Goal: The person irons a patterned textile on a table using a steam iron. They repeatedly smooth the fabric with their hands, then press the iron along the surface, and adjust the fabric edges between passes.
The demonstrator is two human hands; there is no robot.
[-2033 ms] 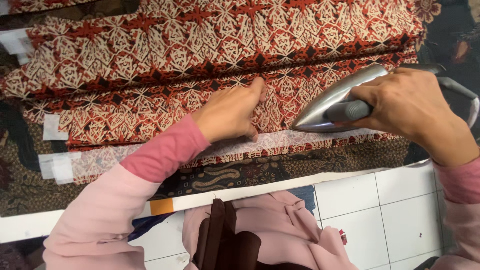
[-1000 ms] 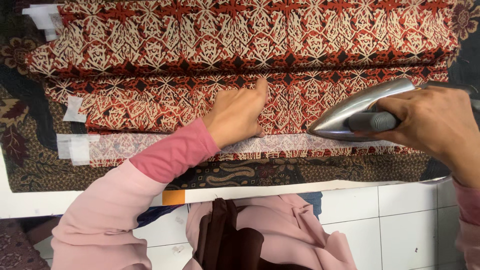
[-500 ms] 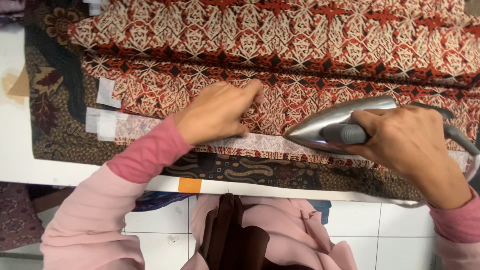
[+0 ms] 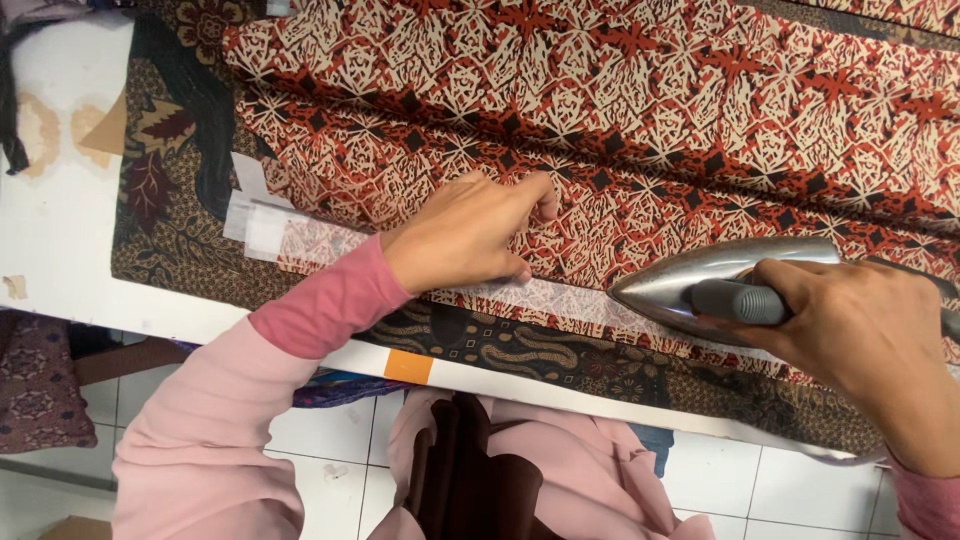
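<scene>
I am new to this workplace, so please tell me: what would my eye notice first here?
First comes the red patterned cloth, folded in layers across the upper table. At right, the right hand holds the grey grip of a shiny iron, which rests on a white strip along the cloth's near edge. The left hand presses flat on the cloth at centre.

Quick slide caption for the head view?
Left hand pins red patterned fabric while right hand grips a metal iron on its edge.
</scene>
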